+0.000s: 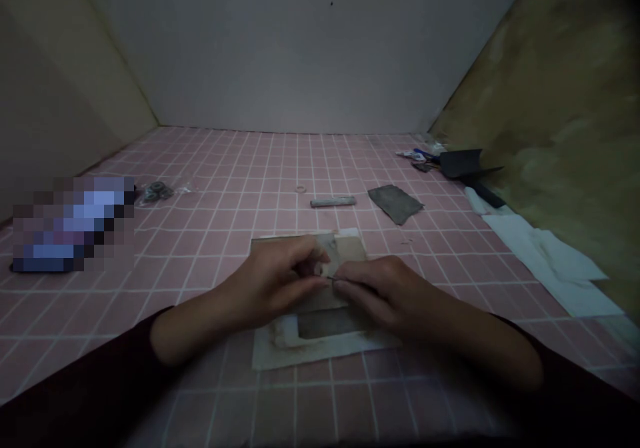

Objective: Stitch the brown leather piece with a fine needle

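My left hand [287,275] is curled, its thumb and fingers bent around something small that I cannot make out. Close beside it, my right hand [383,291] pinches a thin dark piece [332,278] whose tip points at the left fingertips. Both hands are above a stack of worn sheets: a white paper [265,355] with brown smudges, a grey sheet [325,325] on it, and a tan piece partly covered by my fingers. Beyond the hands lie a grey rolled tube [333,202] and a small pale ring [301,189].
A grey sandpaper-like sheet [396,203] lies right of the tube. At far right are a black dustpan-like scoop [463,163] and white papers [545,251]. At left, a phone [80,225] with a blurred screen stands near a clear bag of dark rings [157,191]. Walls enclose the pink checked cloth.
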Available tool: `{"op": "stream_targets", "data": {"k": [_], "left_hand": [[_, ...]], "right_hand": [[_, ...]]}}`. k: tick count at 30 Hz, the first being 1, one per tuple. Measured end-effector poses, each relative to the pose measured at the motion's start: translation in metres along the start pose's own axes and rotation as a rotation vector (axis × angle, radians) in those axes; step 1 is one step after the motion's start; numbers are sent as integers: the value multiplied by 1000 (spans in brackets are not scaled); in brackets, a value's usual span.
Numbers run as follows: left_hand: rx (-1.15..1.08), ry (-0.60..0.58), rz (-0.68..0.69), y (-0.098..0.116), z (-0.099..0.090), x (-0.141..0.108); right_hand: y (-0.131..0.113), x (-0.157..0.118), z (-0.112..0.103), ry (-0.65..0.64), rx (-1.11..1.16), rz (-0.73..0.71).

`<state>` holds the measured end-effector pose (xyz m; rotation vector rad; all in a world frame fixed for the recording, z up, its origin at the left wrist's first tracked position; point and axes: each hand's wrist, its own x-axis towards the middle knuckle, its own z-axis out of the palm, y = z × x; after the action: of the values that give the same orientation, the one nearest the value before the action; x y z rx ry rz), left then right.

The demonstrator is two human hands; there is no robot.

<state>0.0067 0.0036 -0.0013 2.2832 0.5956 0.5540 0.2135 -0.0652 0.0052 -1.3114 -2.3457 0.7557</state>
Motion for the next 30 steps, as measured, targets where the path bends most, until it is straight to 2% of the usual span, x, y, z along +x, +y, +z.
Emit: {"op": "stream_targets", "data": {"k": [3, 7, 9, 11, 15, 17, 19, 22, 24, 26, 30], "left_hand": [[69, -6, 47, 1, -1, 0], [-236, -51, -143, 4, -2, 0], [-316, -74, -209, 4, -2, 0], [-249, -62, -181, 3, -1, 0], [10, -17, 15, 1, -1, 0], [30, -7, 60, 2, -2, 0], [-20, -5, 30, 4, -3, 0], [-140, -16, -88, 6, -4, 0], [-168, -25, -130, 5, -3, 0], [-121, -25, -108, 3, -2, 0], [38, -55, 23, 2, -1, -1]], "right_hand": [[-1, 0, -3, -38, 62, 3], [3, -2, 4, 86, -88, 10], [4, -2, 7, 113, -139, 9], [3, -1, 7, 87, -123, 3], [-1, 0, -2, -7, 62, -24], [-2, 1, -4, -15, 100, -27], [-1, 0, -2, 27, 50, -14], [3, 0, 5, 126, -94, -8], [5, -1, 8, 142, -141, -12], [4, -1, 8, 101, -106, -17], [-1, 0, -1, -20, 80, -39]]}}
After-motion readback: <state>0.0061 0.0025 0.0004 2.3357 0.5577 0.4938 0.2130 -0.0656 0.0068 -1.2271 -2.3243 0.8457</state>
